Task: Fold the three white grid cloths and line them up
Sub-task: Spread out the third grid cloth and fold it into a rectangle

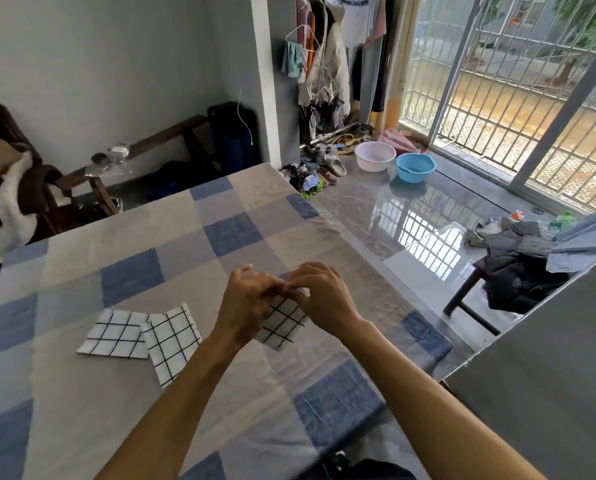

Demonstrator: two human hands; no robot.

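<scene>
Three white cloths with a black grid lie on the checked bed cover (123, 282). The left cloth (114, 334) is folded flat. The middle cloth (172, 341) is folded too and overlaps the left one's right edge. The right cloth (284, 322) is folded small and partly hidden under my hands. My left hand (246, 303) and my right hand (319, 294) meet over its far edge, fingers pinching the fabric there.
The bed's right edge drops to a glossy tiled floor (411, 216). A pink basin (375, 156) and a blue basin (416, 167) stand near the barred sliding door. A dark stool heaped with clothes (518, 271) is at the right, and a grey panel (549, 393) rises at lower right.
</scene>
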